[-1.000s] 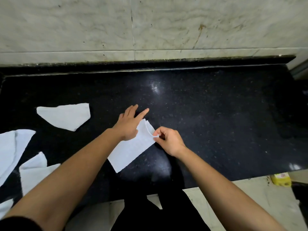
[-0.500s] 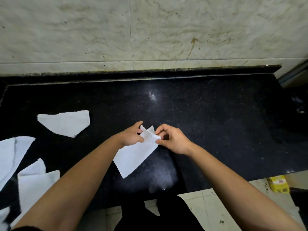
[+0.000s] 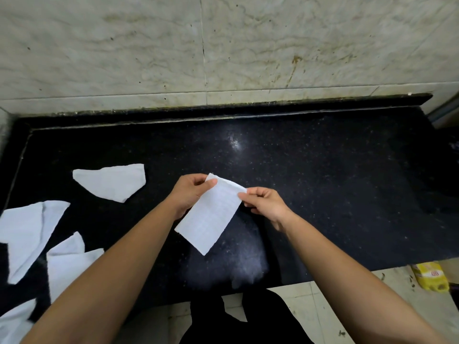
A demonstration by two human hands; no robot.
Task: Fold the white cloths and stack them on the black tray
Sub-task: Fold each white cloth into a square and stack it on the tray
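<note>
Nearest the camera: dark clothing (image 3: 246, 324) at bottom centre, pale floor tiles (image 3: 330, 306) either side, and a yellow packet (image 3: 431, 276) on the floor at lower right, just below the counter edge.

Both bare forearms reach fwd over the black counter (image 3: 323, 182). Left hand (image 3: 190, 193) and right hand (image 3: 264, 207) each pinch one top corner of a folded white cloth (image 3: 212, 214), thumb on the near face, fingers behind. Both grips are closed tight on the fabric. The cloth is narrow, rectangular, tilted w/ its lower corner pointing down-left; its far edge is held up, and whether the lower corner touches the counter can't be told.

Left side of counter: more white cloths lying flat. One at bottom-left corner (image 3: 12, 324), one partly under the left forearm (image 3: 67, 264), a larger one at the left edge (image 3: 27, 232), and further back a rounded-triangle piece (image 3: 111, 182), well apart from the hands.

Far side: counter's raised back lip, then stained marble wall (image 3: 223, 45). No black tray in view.
</note>
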